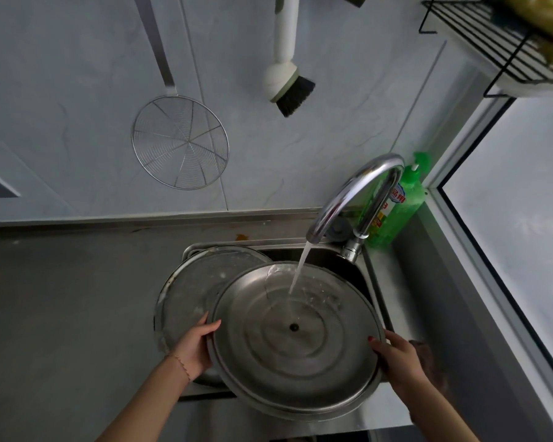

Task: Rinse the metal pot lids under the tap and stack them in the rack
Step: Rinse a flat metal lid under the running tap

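Note:
A large round metal pot lid (296, 342) is held inside-up over the sink, tilted toward me. My left hand (194, 344) grips its left rim and my right hand (396, 357) grips its right rim. Water runs from the chrome tap (355, 193) onto the lid's upper inner face. A second metal lid (192, 288) leans in the sink behind and to the left, partly hidden by the held lid. A black wire rack (492, 43) hangs on the wall at the top right.
The sink (374, 291) is set in a grey counter (61, 314). A green dish soap bottle (403, 208) stands behind the tap. A wire skimmer (180, 142) and a brush (288, 81) hang on the wall. A window (524, 218) lies to the right.

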